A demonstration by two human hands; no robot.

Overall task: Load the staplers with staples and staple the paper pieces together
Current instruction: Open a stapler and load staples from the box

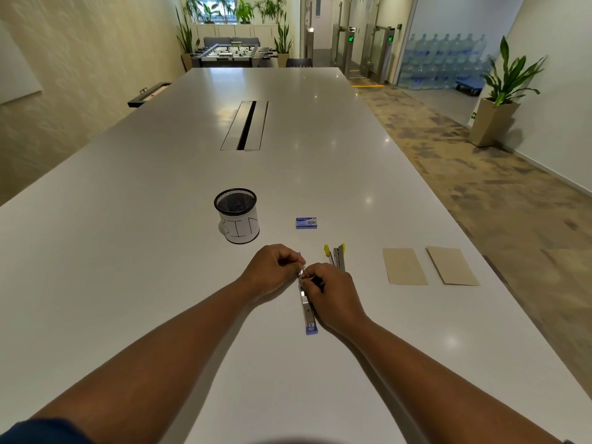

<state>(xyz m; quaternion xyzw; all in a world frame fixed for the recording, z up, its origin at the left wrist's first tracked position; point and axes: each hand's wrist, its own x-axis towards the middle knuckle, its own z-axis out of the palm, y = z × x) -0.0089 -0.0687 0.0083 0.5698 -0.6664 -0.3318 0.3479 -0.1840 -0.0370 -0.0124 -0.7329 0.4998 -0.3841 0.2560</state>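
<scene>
Head view looks down a long white surface (160,251) where both hands meet over a blue-ended stapler (308,310) lying open, its length running near to far. The left hand (275,267) has its fingers curled, pinching something small at the stapler's far end; whether that is a strip of staples is too small to tell. The right hand (330,290) curls round the stapler's dark upper part and steadies it against the surface.

Loading seems to be the step in hand. To do it well, the strip should go legs-down and square into the channel, with the right hand keeping the body from sliding while the left feeds it without bending the strip.

Both forearms reach forward and converge, wrists low, knuckles up.

A second stapler (336,257) with yellow ends lies just right of the hands, also opened. The blue staple box (306,223) sits farther off, a mesh cup (237,216) to its left. Two tan paper pieces (404,265) lie side by side to the right, apart from each other and not yet stapled.
</scene>
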